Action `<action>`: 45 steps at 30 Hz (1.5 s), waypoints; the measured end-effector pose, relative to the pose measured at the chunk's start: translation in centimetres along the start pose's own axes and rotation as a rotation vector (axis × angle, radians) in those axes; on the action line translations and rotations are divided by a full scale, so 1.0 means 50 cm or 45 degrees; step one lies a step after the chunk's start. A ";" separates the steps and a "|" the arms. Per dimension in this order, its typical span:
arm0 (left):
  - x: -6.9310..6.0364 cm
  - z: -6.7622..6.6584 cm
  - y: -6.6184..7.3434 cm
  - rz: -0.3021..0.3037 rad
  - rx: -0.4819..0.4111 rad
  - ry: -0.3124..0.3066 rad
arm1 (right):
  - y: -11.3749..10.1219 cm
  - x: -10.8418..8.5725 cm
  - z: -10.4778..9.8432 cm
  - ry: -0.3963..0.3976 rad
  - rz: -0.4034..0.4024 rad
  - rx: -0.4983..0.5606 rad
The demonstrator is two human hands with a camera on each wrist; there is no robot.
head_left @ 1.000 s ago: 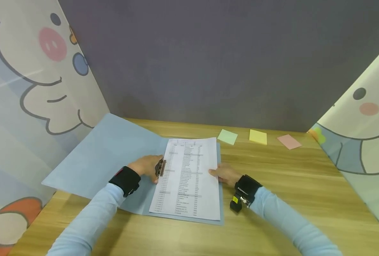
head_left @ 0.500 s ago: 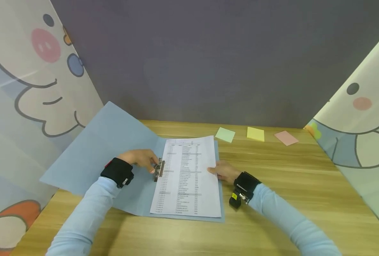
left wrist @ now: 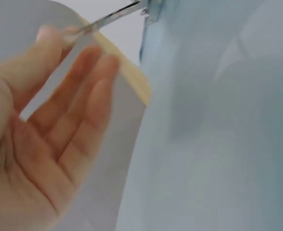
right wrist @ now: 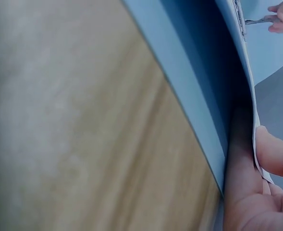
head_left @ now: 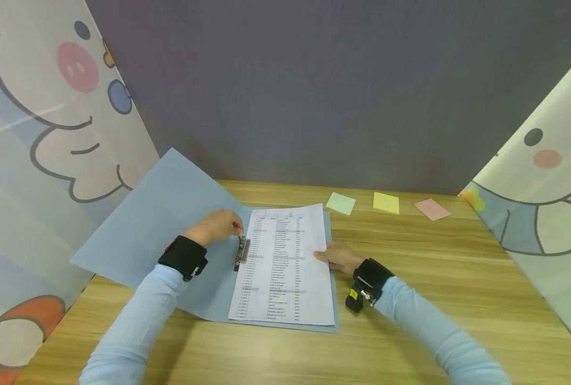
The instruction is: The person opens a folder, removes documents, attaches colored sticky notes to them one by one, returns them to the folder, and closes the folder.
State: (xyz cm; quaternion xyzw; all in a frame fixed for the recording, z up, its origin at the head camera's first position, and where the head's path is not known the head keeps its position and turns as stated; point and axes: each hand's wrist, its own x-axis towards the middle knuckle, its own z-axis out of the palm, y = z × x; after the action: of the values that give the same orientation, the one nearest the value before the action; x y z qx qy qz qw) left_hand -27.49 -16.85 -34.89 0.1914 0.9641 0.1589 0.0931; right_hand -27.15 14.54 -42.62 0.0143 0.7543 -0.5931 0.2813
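A light blue clip folder point(head_left: 160, 219) lies spread on the table, its left cover tilted up. Printed paper sheets point(head_left: 287, 278) rest on its right side, their left edge against a metal clip point(head_left: 241, 255). My left hand point(head_left: 218, 225) is at the clip's far end; in the left wrist view, thumb and forefinger pinch the tip of its metal lever point(left wrist: 113, 18), other fingers loosely bent. My right hand point(head_left: 342, 259) holds the sheets' right edge, thumb on top. The right wrist view shows its fingers point(right wrist: 241, 159) beneath the paper, above the folder's back cover point(right wrist: 179, 91).
Green point(head_left: 340, 203), yellow point(head_left: 386, 203) and pink point(head_left: 432, 209) sticky notes lie in a row at the table's back right. A dark grey panel point(head_left: 304, 96) stands behind the wooden table point(head_left: 285, 355). Cartoon-printed walls rise at both sides.
My left hand has shifted from over the clip to its far end and now pinches the lever there. The folder's left cover has tilted higher. My right hand keeps its place.
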 end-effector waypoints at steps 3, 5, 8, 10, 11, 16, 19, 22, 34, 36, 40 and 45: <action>0.011 0.007 0.003 0.003 0.044 0.099 | 0.000 0.000 0.000 0.012 0.011 0.005; 0.018 0.013 0.003 0.011 0.067 0.149 | -0.002 0.000 0.000 0.021 0.019 0.005; 0.030 0.022 0.002 0.002 0.083 0.198 | -0.003 0.001 0.000 0.036 0.028 0.015; 0.039 0.029 0.000 -0.012 0.105 0.212 | -0.004 0.002 0.000 0.038 0.031 0.016; 0.044 0.033 -0.001 -0.024 0.110 0.214 | -0.003 0.003 0.000 0.037 0.033 0.020; 0.064 0.050 -0.003 -0.109 0.111 0.219 | -0.001 0.005 -0.001 0.044 0.044 0.029; 0.070 0.054 0.001 -0.142 0.150 0.214 | -0.003 0.005 0.000 0.060 0.057 0.027; 0.073 0.059 0.005 -0.152 0.207 0.197 | -0.004 0.005 -0.001 0.074 0.072 0.018; 0.085 0.076 0.000 -0.238 0.248 0.093 | -0.005 0.006 -0.003 0.040 0.079 0.001; 0.079 0.072 0.006 -0.236 0.249 0.081 | -0.006 0.006 -0.004 0.043 0.085 -0.001; 0.044 0.059 0.030 -0.199 0.329 0.072 | -0.008 0.005 -0.004 0.047 0.094 -0.008; -0.037 0.057 0.075 -0.151 0.496 -0.005 | -0.008 0.004 -0.004 0.022 0.092 -0.009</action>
State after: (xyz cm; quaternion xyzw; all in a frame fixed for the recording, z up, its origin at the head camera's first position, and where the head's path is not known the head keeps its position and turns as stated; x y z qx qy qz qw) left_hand -23.84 -13.53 -36.05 0.1489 0.9860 -0.0369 0.0655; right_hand -27.53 14.55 -42.32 0.0457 0.7577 -0.5797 0.2962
